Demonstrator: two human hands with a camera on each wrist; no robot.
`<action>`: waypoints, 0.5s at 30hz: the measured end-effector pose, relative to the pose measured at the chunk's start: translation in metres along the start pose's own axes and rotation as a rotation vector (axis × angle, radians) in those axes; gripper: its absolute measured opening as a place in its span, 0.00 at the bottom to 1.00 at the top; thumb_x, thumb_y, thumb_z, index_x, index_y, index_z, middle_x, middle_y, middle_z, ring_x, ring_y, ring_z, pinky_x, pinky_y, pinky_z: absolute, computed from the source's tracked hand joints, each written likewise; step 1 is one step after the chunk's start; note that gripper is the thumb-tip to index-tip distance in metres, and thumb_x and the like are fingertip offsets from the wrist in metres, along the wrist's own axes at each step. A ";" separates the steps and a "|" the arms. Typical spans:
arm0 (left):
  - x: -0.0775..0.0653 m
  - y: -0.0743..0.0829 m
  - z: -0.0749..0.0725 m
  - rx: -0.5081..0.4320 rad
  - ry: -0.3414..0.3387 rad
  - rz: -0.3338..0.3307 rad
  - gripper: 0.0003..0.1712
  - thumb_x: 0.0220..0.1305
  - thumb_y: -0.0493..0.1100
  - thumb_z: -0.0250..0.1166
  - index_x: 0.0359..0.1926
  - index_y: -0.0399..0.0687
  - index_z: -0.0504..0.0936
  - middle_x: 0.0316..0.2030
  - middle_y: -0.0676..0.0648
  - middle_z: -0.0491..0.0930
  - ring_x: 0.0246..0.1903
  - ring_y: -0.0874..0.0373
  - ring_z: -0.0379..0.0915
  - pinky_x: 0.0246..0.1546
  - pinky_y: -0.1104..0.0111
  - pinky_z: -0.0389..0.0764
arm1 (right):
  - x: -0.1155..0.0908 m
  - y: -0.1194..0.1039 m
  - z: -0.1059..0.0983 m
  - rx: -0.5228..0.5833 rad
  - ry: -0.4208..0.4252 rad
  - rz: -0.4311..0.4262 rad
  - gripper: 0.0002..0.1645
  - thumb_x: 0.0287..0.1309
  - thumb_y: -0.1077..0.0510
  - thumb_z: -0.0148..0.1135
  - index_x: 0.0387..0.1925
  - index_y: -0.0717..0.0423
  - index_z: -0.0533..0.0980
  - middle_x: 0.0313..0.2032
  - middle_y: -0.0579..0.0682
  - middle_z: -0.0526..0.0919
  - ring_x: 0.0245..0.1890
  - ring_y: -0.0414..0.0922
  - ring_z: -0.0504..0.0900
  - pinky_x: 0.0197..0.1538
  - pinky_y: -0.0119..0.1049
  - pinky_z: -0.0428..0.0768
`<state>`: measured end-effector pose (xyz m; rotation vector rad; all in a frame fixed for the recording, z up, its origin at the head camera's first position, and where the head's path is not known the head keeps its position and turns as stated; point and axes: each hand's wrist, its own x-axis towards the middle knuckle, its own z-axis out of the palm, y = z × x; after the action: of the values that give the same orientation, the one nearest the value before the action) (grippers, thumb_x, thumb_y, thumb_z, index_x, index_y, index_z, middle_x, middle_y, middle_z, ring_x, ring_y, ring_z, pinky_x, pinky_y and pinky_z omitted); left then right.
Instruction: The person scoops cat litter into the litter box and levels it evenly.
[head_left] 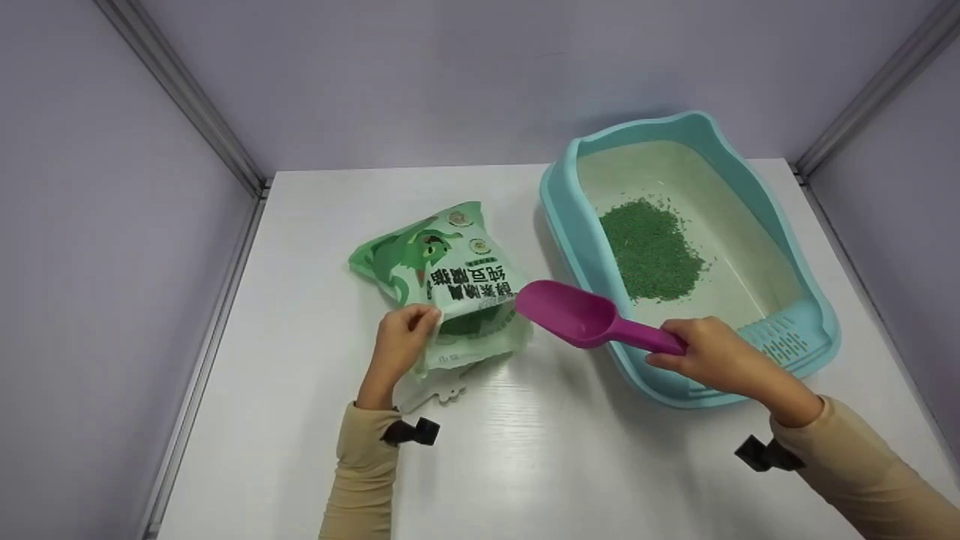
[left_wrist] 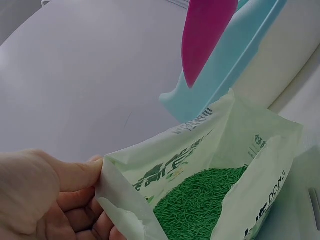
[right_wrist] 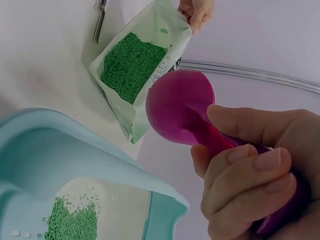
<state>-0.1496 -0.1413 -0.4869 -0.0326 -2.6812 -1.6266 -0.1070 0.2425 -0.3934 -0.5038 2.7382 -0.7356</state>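
On the white table point(head_left: 495, 480), pale green bag point(head_left: 450, 281), mouth open, green pellets point(left_wrist: 192, 207) inside. Left hand point(head_left: 403, 337) pinches the bag's rim. Right hand point(head_left: 705, 352) grips a magenta scoop point(head_left: 574, 313) by its handle, raised between bag and tray. Blue tray point(head_left: 581, 240) to the right; pellet pile point(head_left: 649, 251) on its pale floor, a few grains scattered. Slim grey object point(right_wrist: 99, 22) beside the bag, identity unclear. Pale walls point(head_left: 495, 82) behind and at both sides.

Bag point(head_left: 457, 274) left of tray point(head_left: 577, 232); pellets point(head_left: 651, 251) in both
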 end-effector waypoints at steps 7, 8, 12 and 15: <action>0.000 0.000 0.000 0.010 -0.002 0.004 0.12 0.67 0.39 0.60 0.37 0.32 0.84 0.26 0.39 0.79 0.24 0.63 0.66 0.29 0.74 0.69 | 0.004 0.000 0.010 0.007 -0.024 -0.006 0.13 0.53 0.56 0.68 0.23 0.58 0.74 0.16 0.40 0.62 0.18 0.34 0.59 0.23 0.26 0.58; 0.000 0.000 0.000 0.011 -0.005 0.002 0.12 0.67 0.39 0.60 0.37 0.33 0.84 0.26 0.40 0.79 0.24 0.63 0.65 0.29 0.74 0.68 | 0.005 -0.001 0.012 0.008 -0.026 -0.006 0.13 0.53 0.57 0.68 0.23 0.58 0.74 0.16 0.40 0.62 0.18 0.34 0.59 0.23 0.26 0.59; -0.001 0.001 0.000 0.005 -0.008 -0.009 0.12 0.67 0.39 0.60 0.38 0.33 0.84 0.26 0.40 0.79 0.24 0.63 0.66 0.29 0.73 0.69 | 0.008 -0.001 0.017 0.009 -0.033 -0.008 0.12 0.54 0.56 0.67 0.23 0.58 0.75 0.15 0.41 0.62 0.18 0.35 0.60 0.23 0.27 0.59; -0.001 0.001 0.000 0.004 -0.005 -0.012 0.12 0.67 0.39 0.60 0.38 0.33 0.84 0.27 0.39 0.80 0.25 0.63 0.66 0.30 0.73 0.69 | 0.010 -0.001 0.021 0.012 -0.039 -0.008 0.13 0.54 0.56 0.68 0.24 0.59 0.75 0.15 0.41 0.64 0.18 0.36 0.60 0.24 0.27 0.59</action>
<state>-0.1489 -0.1405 -0.4861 -0.0210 -2.6931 -1.6273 -0.1090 0.2284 -0.4120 -0.5220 2.6961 -0.7360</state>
